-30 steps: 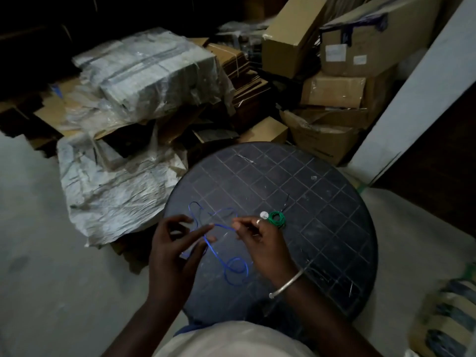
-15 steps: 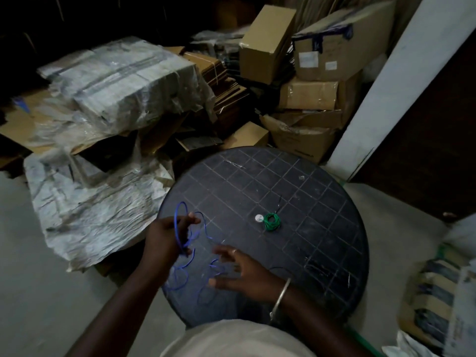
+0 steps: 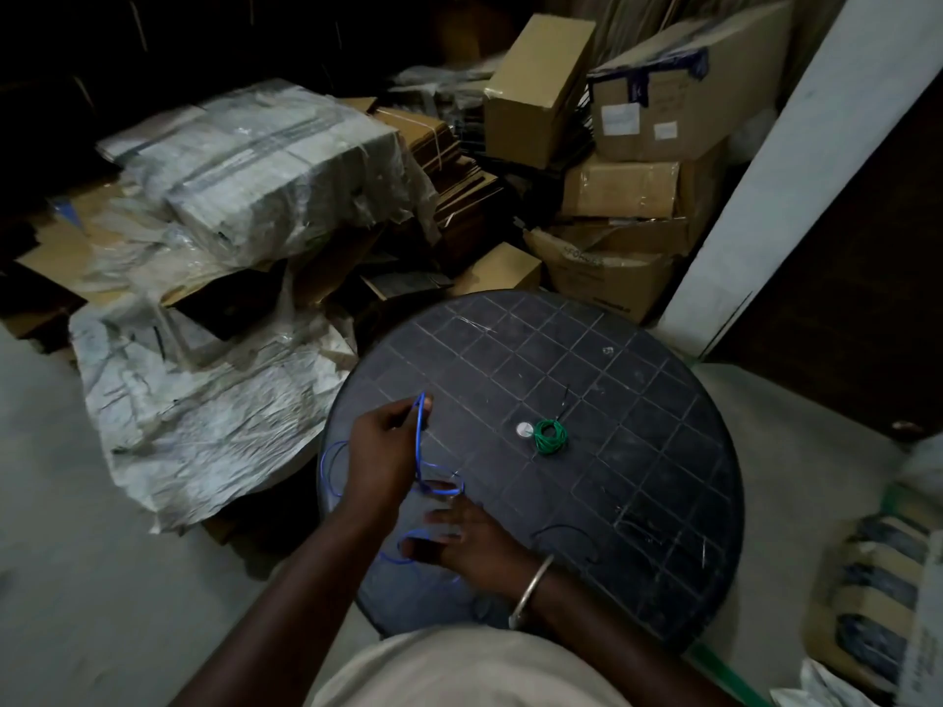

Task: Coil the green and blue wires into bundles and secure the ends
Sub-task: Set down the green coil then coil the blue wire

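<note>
Blue wire (image 3: 419, 431) hangs in loose loops. Left hand (image 3: 380, 454) pinches its top; right hand (image 3: 469, 546) blurred, grip unclear.

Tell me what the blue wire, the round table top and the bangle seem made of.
Blue wire: likely plastic-coated, glossy, bending in loose loops. Table top: probably moulded plastic, matte, scuffed, with a grid pattern. Bangle: seemingly metal, with a pale silvery sheen.
</note>
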`<state>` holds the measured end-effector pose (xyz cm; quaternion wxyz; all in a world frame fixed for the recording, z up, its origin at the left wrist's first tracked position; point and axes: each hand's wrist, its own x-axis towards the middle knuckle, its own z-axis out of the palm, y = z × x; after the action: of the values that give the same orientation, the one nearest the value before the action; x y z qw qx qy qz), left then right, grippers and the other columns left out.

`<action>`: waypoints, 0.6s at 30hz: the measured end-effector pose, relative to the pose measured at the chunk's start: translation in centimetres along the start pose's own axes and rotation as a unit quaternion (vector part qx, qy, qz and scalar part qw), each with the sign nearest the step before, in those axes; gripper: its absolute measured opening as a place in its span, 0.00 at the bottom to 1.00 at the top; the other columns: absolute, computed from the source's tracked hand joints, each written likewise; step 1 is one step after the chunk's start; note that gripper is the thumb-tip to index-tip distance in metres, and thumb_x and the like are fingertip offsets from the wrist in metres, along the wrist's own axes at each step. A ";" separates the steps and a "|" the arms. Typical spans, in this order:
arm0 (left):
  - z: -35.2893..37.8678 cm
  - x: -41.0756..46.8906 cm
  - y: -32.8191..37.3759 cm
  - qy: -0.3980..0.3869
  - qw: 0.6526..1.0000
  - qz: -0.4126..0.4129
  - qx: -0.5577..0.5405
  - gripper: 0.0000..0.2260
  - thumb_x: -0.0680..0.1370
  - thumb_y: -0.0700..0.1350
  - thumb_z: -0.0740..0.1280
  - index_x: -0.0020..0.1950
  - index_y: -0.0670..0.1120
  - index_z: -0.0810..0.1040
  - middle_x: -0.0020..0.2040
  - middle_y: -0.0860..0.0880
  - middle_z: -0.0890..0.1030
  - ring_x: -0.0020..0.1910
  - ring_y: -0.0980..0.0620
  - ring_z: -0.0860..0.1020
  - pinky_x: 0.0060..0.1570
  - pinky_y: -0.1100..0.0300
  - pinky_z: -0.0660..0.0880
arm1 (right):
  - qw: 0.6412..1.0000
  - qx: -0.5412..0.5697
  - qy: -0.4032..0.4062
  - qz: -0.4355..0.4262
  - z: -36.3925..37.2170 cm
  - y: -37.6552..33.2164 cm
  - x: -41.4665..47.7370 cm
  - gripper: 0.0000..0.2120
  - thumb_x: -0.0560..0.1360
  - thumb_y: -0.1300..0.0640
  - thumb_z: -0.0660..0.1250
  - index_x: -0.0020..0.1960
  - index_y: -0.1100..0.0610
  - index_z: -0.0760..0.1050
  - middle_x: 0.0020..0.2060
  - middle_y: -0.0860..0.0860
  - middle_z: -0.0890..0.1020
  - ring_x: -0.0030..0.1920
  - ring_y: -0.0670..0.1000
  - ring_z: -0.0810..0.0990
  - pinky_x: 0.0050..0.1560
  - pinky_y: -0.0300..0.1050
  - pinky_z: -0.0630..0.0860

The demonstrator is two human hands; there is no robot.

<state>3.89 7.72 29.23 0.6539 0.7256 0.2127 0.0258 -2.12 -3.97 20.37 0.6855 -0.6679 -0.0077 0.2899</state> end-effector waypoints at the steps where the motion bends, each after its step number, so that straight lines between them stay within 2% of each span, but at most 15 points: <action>1: 0.2 -0.4 -0.1 -0.005 1.000 0.010 0.002 0.12 0.77 0.48 0.71 0.56 0.44 0.85 0.35 0.53 0.80 0.27 0.65 0.73 0.41 0.58 0.70 | 1.000 0.001 -0.014 -0.009 0.2 -0.3 -0.2 0.24 0.71 0.66 0.75 0.64 0.56 0.73 0.51 0.45 0.78 0.45 0.31 0.79 0.48 0.27 0.74; 2: 0.5 -0.7 -0.2 -0.006 1.000 0.020 0.008 0.11 0.78 0.49 0.71 0.56 0.45 0.85 0.34 0.55 0.80 0.27 0.66 0.74 0.41 0.58 0.71 | 0.999 -0.002 -0.033 -0.026 0.4 -0.6 -0.3 0.19 0.73 0.69 0.72 0.62 0.56 0.75 0.52 0.47 0.81 0.47 0.31 0.79 0.51 0.28 0.74; 4: 0.7 -1.1 -0.1 0.001 0.998 0.053 0.041 0.09 0.78 0.48 0.70 0.55 0.47 0.85 0.30 0.57 0.80 0.28 0.67 0.74 0.39 0.61 0.71 | 0.996 -0.013 -0.070 -0.056 0.4 -0.7 -0.4 0.15 0.76 0.68 0.68 0.52 0.48 0.81 0.48 0.43 0.84 0.49 0.34 0.80 0.56 0.32 0.74; 7: -0.3 -0.8 0.3 0.030 0.985 0.122 0.118 0.06 0.79 0.46 0.68 0.53 0.51 0.85 0.30 0.53 0.82 0.24 0.66 0.72 0.31 0.68 0.68 | 0.995 -0.013 -0.063 -0.076 -0.7 -0.3 -0.6 0.06 0.78 0.58 0.65 0.46 0.51 0.80 0.41 0.45 0.86 0.47 0.41 0.82 0.55 0.38 0.75; 9: -1.6 0.1 0.5 0.048 0.975 0.131 0.171 0.06 0.79 0.48 0.68 0.47 0.51 0.85 0.31 0.50 0.83 0.21 0.63 0.70 0.26 0.67 0.66 | 0.998 0.048 0.003 -0.050 -1.9 -0.1 -0.7 0.09 0.79 0.53 0.63 0.42 0.54 0.77 0.34 0.49 0.85 0.40 0.49 0.83 0.45 0.44 0.78; 10: -2.3 0.6 0.5 0.043 0.974 0.117 0.190 0.08 0.80 0.49 0.68 0.43 0.51 0.84 0.30 0.50 0.82 0.20 0.61 0.69 0.25 0.64 0.65 | 0.991 0.120 0.039 -0.033 -2.3 -0.3 -0.6 0.11 0.80 0.54 0.62 0.41 0.56 0.75 0.29 0.51 0.82 0.32 0.51 0.82 0.40 0.46 0.79; 12: -3.7 1.4 0.3 -0.011 0.982 0.052 0.183 0.11 0.80 0.51 0.67 0.41 0.49 0.84 0.27 0.52 0.78 0.20 0.59 0.66 0.25 0.63 0.63 | 0.972 0.194 0.132 -0.001 -3.6 -0.7 -0.4 0.13 0.83 0.57 0.59 0.40 0.58 0.73 0.22 0.49 0.72 0.21 0.46 0.71 0.27 0.41 0.76; 13: -4.1 1.5 0.4 -0.054 0.988 0.005 0.144 0.12 0.80 0.51 0.67 0.42 0.47 0.85 0.27 0.52 0.75 0.21 0.57 0.64 0.24 0.64 0.61 | 0.968 0.176 0.180 0.013 -4.5 -0.7 -0.1 0.14 0.83 0.56 0.58 0.40 0.57 0.73 0.22 0.48 0.68 0.19 0.44 0.65 0.22 0.36 0.70; 15: -4.5 1.0 0.8 -0.148 0.985 -0.088 0.011 0.12 0.79 0.51 0.67 0.45 0.43 0.82 0.29 0.51 0.67 0.24 0.57 0.60 0.23 0.66 0.55 | 0.963 0.107 0.248 0.017 -5.9 -0.9 0.3 0.16 0.83 0.55 0.59 0.39 0.56 0.76 0.22 0.48 0.64 0.20 0.44 0.60 0.21 0.33 0.59; 17: -4.7 0.2 1.5 -0.231 0.944 -0.150 -0.179 0.09 0.80 0.50 0.65 0.46 0.44 0.78 0.33 0.51 0.63 0.27 0.58 0.59 0.25 0.65 0.54 | 0.961 0.011 0.278 0.008 -6.6 -0.7 0.5 0.16 0.82 0.55 0.61 0.37 0.55 0.80 0.22 0.46 0.63 0.22 0.44 0.60 0.24 0.36 0.59; 18: -4.8 0.0 1.7 -0.257 0.906 -0.174 -0.289 0.09 0.81 0.48 0.63 0.49 0.44 0.78 0.35 0.51 0.64 0.29 0.58 0.61 0.26 0.65 0.55 | 0.960 -0.042 0.277 0.000 -6.6 -0.6 0.5 0.16 0.81 0.55 0.62 0.37 0.54 0.81 0.21 0.45 0.64 0.22 0.43 0.61 0.26 0.37 0.60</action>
<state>2.88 12.10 31.53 0.8611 0.4379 0.1436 -0.2150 1.17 -9.78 19.97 0.6323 -0.7500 0.1707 0.0927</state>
